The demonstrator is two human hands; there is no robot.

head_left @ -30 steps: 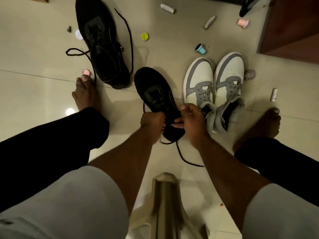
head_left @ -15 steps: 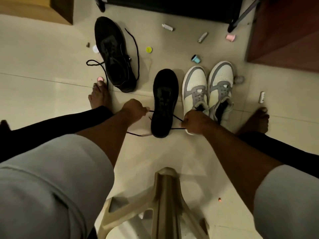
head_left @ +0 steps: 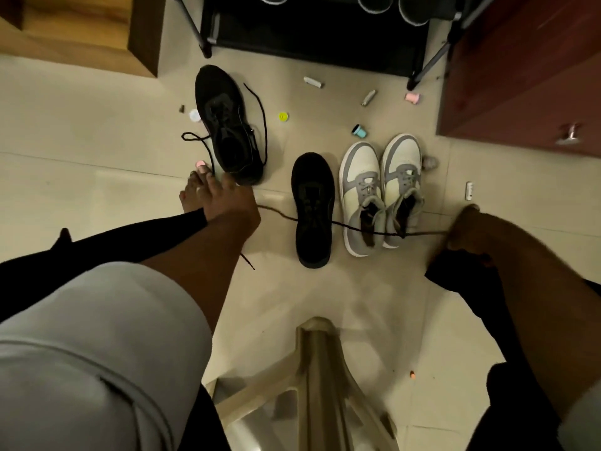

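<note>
The lace (head_left: 279,214) is gripped tight in the curled left hand (head_left: 229,203) and the curled right hand (head_left: 465,226). The black shoe (head_left: 313,190) is set between the two hands.

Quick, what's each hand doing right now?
Left hand: grips one end of the black shoelace.
Right hand: grips the other end, pulled taut.

We see a black shoe (head_left: 313,209) standing on its sole on the tiled floor (head_left: 97,190), toe pointing away from us and heel nearest. Its black lace (head_left: 357,228) is stretched taut sideways across the shoe's throat. One run ends in our left hand (head_left: 227,206), the other in our right hand (head_left: 468,229). A loose tip hangs beneath the left wrist.
</note>
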